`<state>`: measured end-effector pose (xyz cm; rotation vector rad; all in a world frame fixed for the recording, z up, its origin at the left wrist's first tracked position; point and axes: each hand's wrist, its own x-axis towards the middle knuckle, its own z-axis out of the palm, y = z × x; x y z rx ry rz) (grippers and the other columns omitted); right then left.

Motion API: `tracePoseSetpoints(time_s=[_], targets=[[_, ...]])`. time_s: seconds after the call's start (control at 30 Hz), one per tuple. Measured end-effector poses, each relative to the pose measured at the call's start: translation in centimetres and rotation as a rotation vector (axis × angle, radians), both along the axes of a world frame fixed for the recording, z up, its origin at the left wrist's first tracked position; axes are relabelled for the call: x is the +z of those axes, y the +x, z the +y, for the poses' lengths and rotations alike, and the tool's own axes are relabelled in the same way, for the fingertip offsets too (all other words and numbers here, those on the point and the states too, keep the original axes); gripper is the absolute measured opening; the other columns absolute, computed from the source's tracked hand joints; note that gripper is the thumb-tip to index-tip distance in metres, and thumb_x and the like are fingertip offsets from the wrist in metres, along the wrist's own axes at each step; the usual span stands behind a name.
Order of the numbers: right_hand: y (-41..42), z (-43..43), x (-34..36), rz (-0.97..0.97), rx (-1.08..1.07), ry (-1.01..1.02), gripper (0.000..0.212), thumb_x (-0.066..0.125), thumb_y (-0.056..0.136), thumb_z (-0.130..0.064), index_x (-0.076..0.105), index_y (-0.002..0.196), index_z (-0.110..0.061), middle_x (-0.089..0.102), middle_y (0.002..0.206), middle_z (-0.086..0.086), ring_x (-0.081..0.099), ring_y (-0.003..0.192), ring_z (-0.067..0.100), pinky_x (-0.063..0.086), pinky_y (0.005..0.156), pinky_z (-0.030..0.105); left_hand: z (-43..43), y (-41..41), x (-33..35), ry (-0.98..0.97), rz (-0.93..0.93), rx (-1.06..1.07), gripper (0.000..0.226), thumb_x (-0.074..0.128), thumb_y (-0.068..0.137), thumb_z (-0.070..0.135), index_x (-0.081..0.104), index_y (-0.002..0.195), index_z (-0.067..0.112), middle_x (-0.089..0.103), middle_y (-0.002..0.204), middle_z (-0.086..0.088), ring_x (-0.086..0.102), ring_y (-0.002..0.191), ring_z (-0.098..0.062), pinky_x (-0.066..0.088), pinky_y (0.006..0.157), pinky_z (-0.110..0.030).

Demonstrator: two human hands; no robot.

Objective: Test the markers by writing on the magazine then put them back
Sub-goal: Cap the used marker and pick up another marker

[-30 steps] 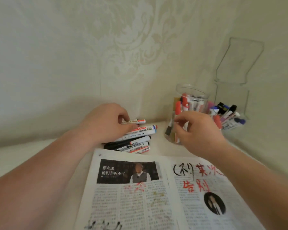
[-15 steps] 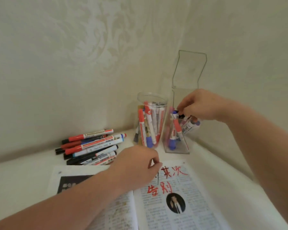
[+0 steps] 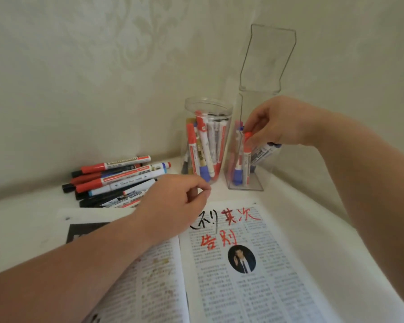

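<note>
Nearly upright red marker (image 3: 246, 156), cap between right fingers (image 3: 258, 124)

White tabletop (image 3: 21, 219), open magazine (image 3: 254, 287), loose marker pile (image 3: 117, 180), round jar (image 3: 208, 141), square clear box (image 3: 257, 181)

Wall (image 3: 103, 66): cream, embossed floral pattern. Surface (image 3: 21, 217): white. Magazine (image 3: 278, 276): white pages, grey print, red and black handwritten characters. Loose markers (image 3: 117, 180): white barrels; red, black, blue caps. Jar (image 3: 209, 106) and box (image 3: 245, 186): clear.
</note>
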<state>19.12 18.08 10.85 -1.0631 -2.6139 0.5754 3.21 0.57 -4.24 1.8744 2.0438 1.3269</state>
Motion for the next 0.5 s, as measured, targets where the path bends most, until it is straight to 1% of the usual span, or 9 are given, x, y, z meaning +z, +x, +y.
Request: tracePoseSetpoints(time_s=[0.07,0.13,0.23,0.27,0.3,0.37,0.4,0.43,0.5], targets=[[0.6,-0.1,-0.1,0.094,0.013,-0.050,0.020,0.090,0.071,-0.011,0.079,0.086,-0.016,0.078,0.082,0.009,0.065,0.072,0.018,0.050,0.059,0.028,0.1,0.3,0.1,0.003,0.054,-0.012,0.008,0.068,0.093,0.029,0.075,0.096,0.030,0.063,0.065,0.013,0.056,0.060,-0.005,0.047,0.058,-0.027],[1.0,-0.2,-0.2,0.142,0.002,-0.089,0.019,0.090,0.072,-0.010,0.079,0.087,-0.014,0.078,0.082,0.011,0.063,0.069,0.017,0.048,0.057,0.026,0.2,0.6,0.2,-0.009,0.119,-0.026,0.010,0.066,0.094,0.031,0.075,0.098,0.031,0.063,0.064,0.014,0.058,0.065,-0.005,0.047,0.060,-0.026],[1.3,-0.1,-0.4,0.269,-0.021,-0.139,0.015,0.088,0.075,-0.010,0.079,0.086,-0.013,0.077,0.081,0.014,0.061,0.063,0.018,0.048,0.058,0.031,0.5,0.9,0.2,-0.021,0.183,-0.034,0.011,0.064,0.095,0.033,0.074,0.100,0.032,0.062,0.067,0.016,0.056,0.067,-0.003,0.045,0.062,-0.024],[1.4,0.1,-0.5,0.339,-0.033,-0.119,0.014,0.088,0.076,-0.013,0.079,0.086,-0.015,0.077,0.079,0.010,0.061,0.059,0.014,0.049,0.058,0.030,0.5,1.0,0.1,-0.018,0.199,-0.034,0.011,0.064,0.095,0.033,0.074,0.101,0.032,0.062,0.068,0.017,0.056,0.068,-0.002,0.041,0.061,-0.021],[1.7,0.2,-0.5,0.416,-0.050,-0.040,0.013,0.087,0.078,-0.017,0.078,0.088,-0.017,0.076,0.075,0.003,0.061,0.057,0.008,0.049,0.057,0.027,0.5,1.0,0.1,-0.012,0.212,-0.032,0.012,0.063,0.095,0.034,0.074,0.102,0.032,0.060,0.068,0.019,0.055,0.070,0.001,0.037,0.061,-0.017],[2.4,0.0,-0.3,0.672,-0.072,0.205,0.013,0.081,0.084,-0.025,0.074,0.095,-0.019,0.073,0.073,-0.009,0.061,0.057,-0.001,0.049,0.056,0.017,0.5,0.9,0.1,0.024,0.204,-0.027,0.017,0.061,0.095,0.037,0.073,0.106,0.031,0.057,0.071,0.026,0.054,0.072,0.008,0.032,0.062,-0.012],[2.7,-0.4,-0.3,0.849,-0.043,0.267,0.013,0.076,0.087,-0.027,0.071,0.096,-0.019,0.071,0.074,-0.011,0.061,0.059,0.000,0.048,0.056,0.018,0.4,0.9,0.2,0.055,0.181,-0.030,0.021,0.060,0.095,0.039,0.072,0.110,0.030,0.057,0.073,0.027,0.054,0.071,0.008,0.032,0.063,-0.012],[3.0,-0.8,-0.4,1.010,-0.002,0.269,0.013,0.072,0.088,-0.028,0.067,0.096,-0.020,0.068,0.076,-0.012,0.060,0.060,0.003,0.047,0.056,0.020,0.4,1.0,0.3,0.086,0.154,-0.038,0.025,0.058,0.095,0.041,0.070,0.115,0.030,0.058,0.077,0.026,0.055,0.069,0.006,0.034,0.062,-0.012],[3.0,-1.6,-1.6,1.198,0.064,0.177,0.014,0.068,0.086,-0.023,0.060,0.097,-0.018,0.064,0.080,-0.008,0.058,0.059,0.011,0.043,0.050,0.027,0.3,1.1,0.6,0.128,0.096,-0.064,0.030,0.055,0.097,0.042,0.060,0.125,0.033,0.059,0.088,0.023,0.058,0.066,-0.007,0.040,0.058,-0.016]])
